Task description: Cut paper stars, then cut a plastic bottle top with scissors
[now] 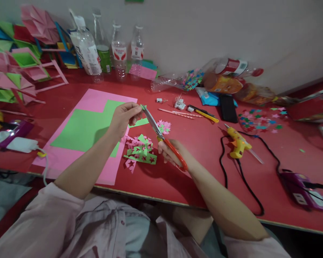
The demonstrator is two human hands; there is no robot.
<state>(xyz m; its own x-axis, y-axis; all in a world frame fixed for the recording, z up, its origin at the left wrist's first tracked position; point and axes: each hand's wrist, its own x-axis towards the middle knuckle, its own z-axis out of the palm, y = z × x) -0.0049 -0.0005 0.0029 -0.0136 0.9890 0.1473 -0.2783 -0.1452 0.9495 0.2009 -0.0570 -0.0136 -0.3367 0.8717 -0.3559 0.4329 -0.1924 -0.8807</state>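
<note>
My right hand [170, 151] grips the orange handles of a pair of scissors [161, 134], whose grey blades point up and left. My left hand [123, 117] is pinched on a small green paper piece [143, 107] held right at the blade tips. Below the hands lies a heap of green and pink paper scraps [140, 149] with star-shaped holes. A small pile of pink cut stars [164, 126] sits just right of the blades. A green sheet [83, 129] rests on a larger pink sheet [97, 100] on the red table [199, 179].
A yellow glue gun [238, 142] with a black cable lies to the right, with coloured stars [260, 120], a black phone [228, 107] and a yellow cutter [204, 114] behind it. Bottles [118, 50] line the wall. Folded paper models [21, 61] fill the far left.
</note>
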